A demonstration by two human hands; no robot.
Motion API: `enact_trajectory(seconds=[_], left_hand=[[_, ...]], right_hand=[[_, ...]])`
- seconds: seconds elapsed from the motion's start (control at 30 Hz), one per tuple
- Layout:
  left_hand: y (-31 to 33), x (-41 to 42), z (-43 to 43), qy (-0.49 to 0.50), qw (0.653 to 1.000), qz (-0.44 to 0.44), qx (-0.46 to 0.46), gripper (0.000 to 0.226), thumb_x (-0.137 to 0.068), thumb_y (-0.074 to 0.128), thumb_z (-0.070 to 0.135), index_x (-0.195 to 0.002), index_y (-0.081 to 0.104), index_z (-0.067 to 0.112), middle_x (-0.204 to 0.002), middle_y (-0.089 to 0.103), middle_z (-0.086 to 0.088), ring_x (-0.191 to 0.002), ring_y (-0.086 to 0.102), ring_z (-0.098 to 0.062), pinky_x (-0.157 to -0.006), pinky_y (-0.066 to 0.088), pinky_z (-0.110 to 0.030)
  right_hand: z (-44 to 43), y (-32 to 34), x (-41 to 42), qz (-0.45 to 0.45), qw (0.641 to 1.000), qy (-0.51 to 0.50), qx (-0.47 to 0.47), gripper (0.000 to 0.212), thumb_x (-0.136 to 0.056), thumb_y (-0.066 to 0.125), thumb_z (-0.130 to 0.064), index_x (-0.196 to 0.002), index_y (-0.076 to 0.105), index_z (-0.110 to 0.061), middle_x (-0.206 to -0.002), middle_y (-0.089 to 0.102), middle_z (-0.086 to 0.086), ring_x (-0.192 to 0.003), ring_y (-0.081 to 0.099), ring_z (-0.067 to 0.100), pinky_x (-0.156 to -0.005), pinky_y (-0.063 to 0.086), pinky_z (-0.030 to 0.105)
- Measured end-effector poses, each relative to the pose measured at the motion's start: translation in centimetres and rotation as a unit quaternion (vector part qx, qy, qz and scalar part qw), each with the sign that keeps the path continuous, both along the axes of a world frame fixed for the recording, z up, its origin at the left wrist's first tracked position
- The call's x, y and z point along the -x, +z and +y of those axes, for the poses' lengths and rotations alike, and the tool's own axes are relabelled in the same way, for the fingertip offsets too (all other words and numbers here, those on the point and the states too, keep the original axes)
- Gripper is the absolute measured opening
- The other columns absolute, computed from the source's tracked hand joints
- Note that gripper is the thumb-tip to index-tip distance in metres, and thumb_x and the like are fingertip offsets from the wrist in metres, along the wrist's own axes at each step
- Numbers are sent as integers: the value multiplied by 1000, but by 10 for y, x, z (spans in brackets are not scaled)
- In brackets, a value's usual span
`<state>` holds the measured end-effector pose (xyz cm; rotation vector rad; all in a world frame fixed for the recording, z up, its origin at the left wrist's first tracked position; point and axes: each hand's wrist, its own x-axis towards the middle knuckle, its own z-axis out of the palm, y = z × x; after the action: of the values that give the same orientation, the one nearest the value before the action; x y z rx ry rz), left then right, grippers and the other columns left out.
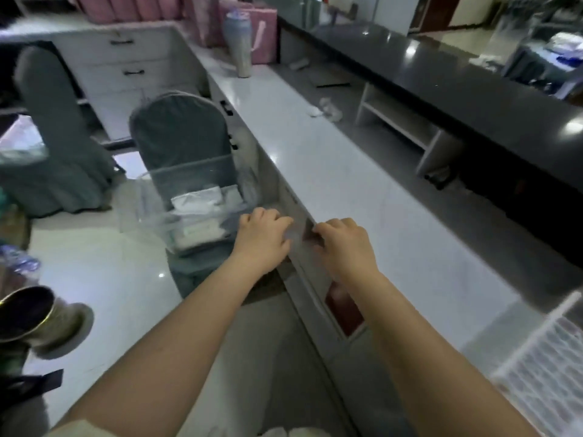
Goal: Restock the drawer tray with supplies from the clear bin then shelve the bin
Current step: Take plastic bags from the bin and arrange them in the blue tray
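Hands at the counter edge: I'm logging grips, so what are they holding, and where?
Both the left hand and right hand grip the drawer by its top front edge.

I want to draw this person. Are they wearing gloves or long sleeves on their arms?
No gloves. Both the left hand and the right hand are bare, and so are the forearms. No watch, rings or bracelets show. A bit of pale clothing peeks in at the bottom edge.

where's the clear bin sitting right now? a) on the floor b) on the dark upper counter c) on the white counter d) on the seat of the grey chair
d: the clear bin, with white packets inside, rests on the seat of the grey chair beside the white counter, just left of the left hand.
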<state>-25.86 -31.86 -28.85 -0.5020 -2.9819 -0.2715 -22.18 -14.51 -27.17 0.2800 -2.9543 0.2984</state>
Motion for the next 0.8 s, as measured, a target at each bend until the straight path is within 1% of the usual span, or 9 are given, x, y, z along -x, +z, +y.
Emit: enact_trajectory(seconds=[0.07, 0.17, 0.3, 0.43, 0.53, 0.6, 0.7, 0.8], left_hand=[[-7, 14, -40, 38, 999, -16, -14, 42, -84, 56, 37, -126, 53, 30, -123, 54, 1, -117, 43, -26, -90, 35, -41], [-17, 37, -90, 97, 994, -27, -35, 39, -82, 57, 37, -121, 56, 31, -117, 56, 0, -113, 46, -28, -89, 37, -41], [-38, 72, -137, 161, 985, -48, -45, 40, -84, 56, 38, -123, 55, 31, -116, 57, -1, -110, 49, -26, -90, 38, -41], [-58, 123, -168, 201, 977, -64, -45, 41, -85, 56, 38, -126, 53, 31, -121, 56, -1, -112, 47, -26, -91, 37, -41], [-69, 168, -190, 246, 965, -78, -45, 44, -87, 55, 37, -130, 51, 30, -127, 55, -2, -116, 46, -25, -95, 37, -43], [-76, 194, -201, 276, 955, -100, -47, 44, -88, 54, 35, -131, 50, 30, -131, 53, -2, -118, 45, -26, -96, 35, -43], [-87, 229, -216, 301, 945, -119, -51, 43, -87, 55, 33, -130, 51, 29, -130, 53, -1, -116, 45, -25, -94, 35, -42], [-98, 261, -230, 312, 939, -131, -66, 43, -86, 56, 32, -129, 52, 29, -129, 54, -1, -115, 46, -25, -92, 35, -42]], right_hand=[[-34, -1, 25, -12, 999, 36, -9, 30, -85, 55, -21, -113, 63, -18, -109, 64, 3, -103, 51, 29, -85, 43, 39], [-76, -5, 61, -17, 997, 80, 16, 33, -82, 62, -21, -115, 63, -15, -108, 65, 8, -104, 52, 34, -84, 44, 40], [-118, -22, 113, -30, 991, 131, 14, 35, -84, 63, -24, -119, 62, -18, -112, 64, 4, -107, 52, 29, -86, 44, 41], [-142, -43, 184, -42, 986, 160, 3, 29, -85, 59, -22, -113, 62, -16, -110, 64, 3, -104, 52, 27, -85, 45, 41], [-156, -56, 242, -58, 981, 184, 31, 34, -84, 62, -19, -118, 62, -18, -113, 64, 3, -106, 52, 28, -86, 45, 42], [-165, -64, 280, -83, 976, 202, 27, 36, -84, 62, -20, -121, 60, -18, -116, 63, 3, -108, 51, 29, -87, 45, 43], [-181, -79, 332, -119, 969, 218, 19, 37, -84, 62, -22, -121, 60, -18, -120, 62, 3, -110, 50, 29, -87, 44, 41], [-204, -91, 375, -143, 962, 231, 22, 39, -85, 61, -18, -123, 60, -19, -125, 60, 3, -112, 49, 28, -89, 41, 39]])
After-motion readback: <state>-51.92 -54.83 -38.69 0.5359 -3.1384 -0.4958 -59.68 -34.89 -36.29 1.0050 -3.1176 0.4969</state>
